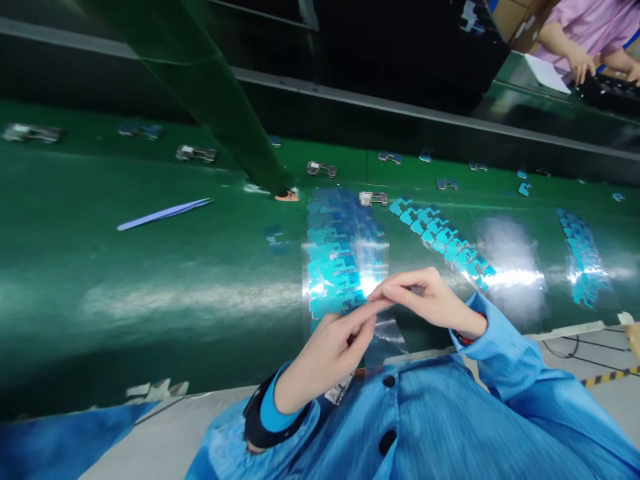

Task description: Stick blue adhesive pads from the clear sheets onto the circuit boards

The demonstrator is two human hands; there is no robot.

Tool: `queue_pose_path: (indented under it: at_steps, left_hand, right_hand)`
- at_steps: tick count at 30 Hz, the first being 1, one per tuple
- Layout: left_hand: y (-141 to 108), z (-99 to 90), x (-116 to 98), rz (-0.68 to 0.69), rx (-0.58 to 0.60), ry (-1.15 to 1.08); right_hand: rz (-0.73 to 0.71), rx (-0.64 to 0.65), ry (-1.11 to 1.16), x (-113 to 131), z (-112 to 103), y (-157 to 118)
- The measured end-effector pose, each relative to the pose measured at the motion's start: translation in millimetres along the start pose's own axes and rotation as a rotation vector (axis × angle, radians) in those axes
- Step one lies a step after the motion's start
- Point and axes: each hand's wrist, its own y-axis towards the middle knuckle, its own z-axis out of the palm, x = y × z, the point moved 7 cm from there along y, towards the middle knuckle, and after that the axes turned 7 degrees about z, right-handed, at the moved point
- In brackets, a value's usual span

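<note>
My left hand (333, 357) and my right hand (425, 299) meet at the fingertips above the green mat. Both have their fingers pressed together, and anything between them is too small or hidden to make out. Just beyond them lie clear sheets of blue film stickers (333, 267), with glare on the film. A clear film piece (391, 335) shows under my hands. Below my left palm a small metallic, patterned piece (340, 390) is partly covered; I cannot tell whether that hand holds it.
Blue tweezers (165, 215) lie at left. Small boards (373, 199) and blue pieces (447, 184) are scattered along the back. A slanted green post (235, 120) meets the mat. More sticker strips (443, 237) lie to the right. Another person's hands (583, 67) are at upper right.
</note>
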Motion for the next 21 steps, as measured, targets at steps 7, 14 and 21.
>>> queue_pose_path:
  at_steps: [7, 14, 21]
  left_hand:
    - [0.2, 11.6, 19.0, -0.263, -0.037, -0.276]
    - [9.6, 13.1, 25.9, -0.411, -0.360, -0.502]
    - [25.3, 37.7, 11.9, -0.349, -0.293, -0.428]
  right_hand:
    - [0.032, -0.615, 0.437, -39.6, -87.5, -6.6]
    - [0.089, -0.315, 0.582, -57.6, -52.1, -40.8]
    - [0.126, -0.438, 0.099, -67.2, -60.4, -50.1]
